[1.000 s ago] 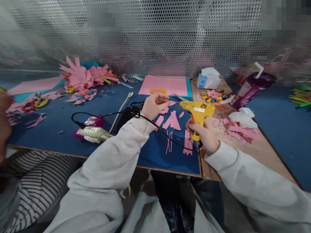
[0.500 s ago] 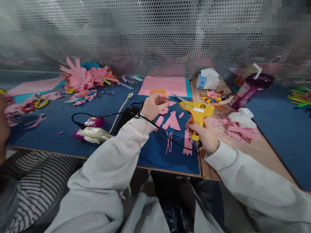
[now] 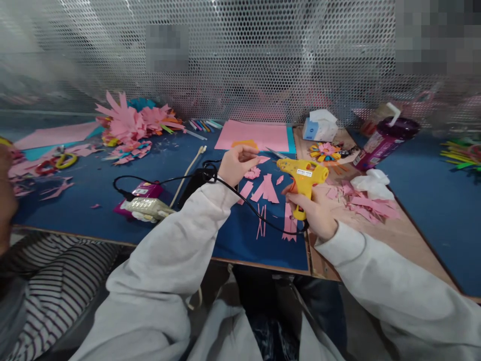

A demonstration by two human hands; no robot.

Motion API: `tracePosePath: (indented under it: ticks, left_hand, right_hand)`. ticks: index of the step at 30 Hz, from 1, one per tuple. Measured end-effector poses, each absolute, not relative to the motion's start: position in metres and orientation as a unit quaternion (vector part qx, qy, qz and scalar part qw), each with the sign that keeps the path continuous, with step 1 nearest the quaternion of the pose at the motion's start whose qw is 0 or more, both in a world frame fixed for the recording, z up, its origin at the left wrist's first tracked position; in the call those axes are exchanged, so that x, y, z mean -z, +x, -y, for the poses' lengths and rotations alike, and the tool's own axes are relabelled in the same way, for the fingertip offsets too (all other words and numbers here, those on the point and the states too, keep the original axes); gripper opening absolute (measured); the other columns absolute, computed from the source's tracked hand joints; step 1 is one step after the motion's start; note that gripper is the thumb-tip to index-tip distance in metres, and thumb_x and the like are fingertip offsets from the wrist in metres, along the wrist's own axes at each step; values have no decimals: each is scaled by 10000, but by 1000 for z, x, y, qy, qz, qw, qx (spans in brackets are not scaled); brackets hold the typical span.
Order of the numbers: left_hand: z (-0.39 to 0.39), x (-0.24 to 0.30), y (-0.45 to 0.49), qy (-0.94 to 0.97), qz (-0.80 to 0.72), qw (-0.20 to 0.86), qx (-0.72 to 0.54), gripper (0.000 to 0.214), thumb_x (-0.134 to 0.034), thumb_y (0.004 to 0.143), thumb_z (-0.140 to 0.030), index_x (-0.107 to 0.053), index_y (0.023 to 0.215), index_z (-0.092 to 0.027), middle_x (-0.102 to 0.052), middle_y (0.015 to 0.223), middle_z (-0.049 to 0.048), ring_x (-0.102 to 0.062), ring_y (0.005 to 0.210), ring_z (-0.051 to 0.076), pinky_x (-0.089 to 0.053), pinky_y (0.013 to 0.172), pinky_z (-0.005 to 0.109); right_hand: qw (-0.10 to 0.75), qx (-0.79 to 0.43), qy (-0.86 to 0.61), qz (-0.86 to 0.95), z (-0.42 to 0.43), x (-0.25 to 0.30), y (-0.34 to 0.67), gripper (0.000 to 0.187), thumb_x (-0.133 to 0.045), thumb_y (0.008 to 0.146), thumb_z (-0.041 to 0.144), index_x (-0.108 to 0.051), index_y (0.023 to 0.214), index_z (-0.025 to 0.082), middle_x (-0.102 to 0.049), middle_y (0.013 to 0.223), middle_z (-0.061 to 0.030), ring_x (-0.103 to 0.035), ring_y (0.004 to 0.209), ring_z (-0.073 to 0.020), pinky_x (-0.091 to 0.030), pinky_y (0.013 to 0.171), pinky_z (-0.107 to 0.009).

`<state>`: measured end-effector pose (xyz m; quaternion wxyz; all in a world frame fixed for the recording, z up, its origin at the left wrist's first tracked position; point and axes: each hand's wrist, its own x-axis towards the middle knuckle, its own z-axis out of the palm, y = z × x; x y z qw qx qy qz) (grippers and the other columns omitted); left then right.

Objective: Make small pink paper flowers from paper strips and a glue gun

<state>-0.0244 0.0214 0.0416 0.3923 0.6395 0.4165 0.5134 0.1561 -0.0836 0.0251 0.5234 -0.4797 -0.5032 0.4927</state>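
In my right hand [image 3: 313, 208] is a yellow hot glue gun [image 3: 303, 175], its nozzle pointing left. My left hand [image 3: 237, 163] pinches a small pointed piece of pink paper [image 3: 263, 159] between thumb and fingers. The nozzle is close to that piece, but I cannot tell whether they touch. Below lie a crumpled pink paper piece [image 3: 252, 173], a fan of pink paper strips [image 3: 266, 189] and a fringed pink strip [image 3: 289, 223]. The gun's black cord [image 3: 259, 214] runs from its handle across to the left.
A purple box and a pale power strip [image 3: 148, 205] lie left. Pink paper flowers [image 3: 131, 120] and sheets [image 3: 255, 135] are at the back. A tissue box [image 3: 319, 126], a purple cup with straw [image 3: 387, 140] and scraps [image 3: 370, 203] are right. Another person's striped clothing [image 3: 67, 286] shows at left.
The glue gun in my right hand has shifted slightly left and down, nearer the paper piece. My left hand stays almost in place, still pinching the piece.
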Motion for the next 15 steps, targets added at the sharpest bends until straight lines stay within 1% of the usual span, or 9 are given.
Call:
tracePosePath:
  ticks: [2, 5, 7, 9, 11, 12, 13, 15]
  left_hand:
    - [-24, -40, -25, 634, -419, 398, -514, 181, -696, 646, -133, -605, 801, -135, -682, 753, 30, -658, 762, 161, -528, 763, 323]
    - [-27, -39, -26, 630, -417, 407, -514, 191, -705, 637, -136, -609, 801, -131, -675, 737, 30, -652, 736, 157, -528, 749, 323]
    - [-26, -38, -26, 632, -413, 408, -513, 195, -709, 637, -137, -611, 805, -134, -676, 748, 31, -651, 740, 155, -527, 756, 324]
    - [-26, -36, -24, 635, -411, 412, -508, 191, -709, 638, -130, -611, 802, -138, -680, 761, 32, -651, 749, 156, -527, 760, 323]
    - [-27, -33, -22, 634, -414, 419, -502, 182, -710, 633, -122, -609, 784, -141, -680, 760, 30, -649, 745, 155, -526, 746, 318]
    - [-29, -32, -22, 631, -421, 420, -498, 182, -716, 625, -122, -609, 771, -140, -677, 746, 30, -647, 734, 157, -526, 727, 313]
    - [-32, -31, -22, 628, -431, 418, -495, 185, -726, 614, -126, -611, 759, -137, -672, 730, 30, -643, 721, 158, -523, 704, 305]
    - [-41, -31, -26, 615, -456, 404, -501, 209, -753, 585, -143, -619, 745, -127, -659, 694, 30, -634, 697, 162, -510, 646, 283]
  right_hand:
    - [537, -472, -477, 512, 83, -26, 157, 172, -618, 673, 293, -617, 796, 174, -502, 612, 41, -425, 497, -86, -356, 460, -229]
    - [516, -461, -483, 536, 81, -28, 159, 197, -600, 677, 271, -625, 842, 167, -539, 675, 23, -462, 561, -103, -389, 518, -242]
    - [513, -410, -514, 552, 79, -30, 160, 206, -585, 691, 265, -625, 863, 158, -572, 728, 2, -503, 626, -125, -419, 573, -260]
    - [517, -326, -546, 573, 77, -36, 160, 217, -570, 714, 270, -614, 892, 154, -594, 769, -14, -529, 667, -143, -441, 616, -280]
    - [488, -271, -556, 616, 72, -49, 160, 192, -565, 743, 294, -590, 877, 159, -589, 722, -13, -535, 621, -146, -448, 588, -286]
    - [460, -260, -556, 641, 67, -58, 159, 168, -561, 761, 318, -570, 827, 164, -564, 655, -4, -521, 561, -139, -439, 538, -278]
    - [442, -261, -551, 658, 61, -69, 158, 160, -545, 783, 330, -545, 806, 172, -540, 598, 7, -506, 495, -128, -426, 489, -265]
    - [430, -269, -524, 684, 42, -95, 150, 142, -512, 825, 324, -507, 839, 184, -531, 563, 17, -508, 444, -115, -432, 468, -250]
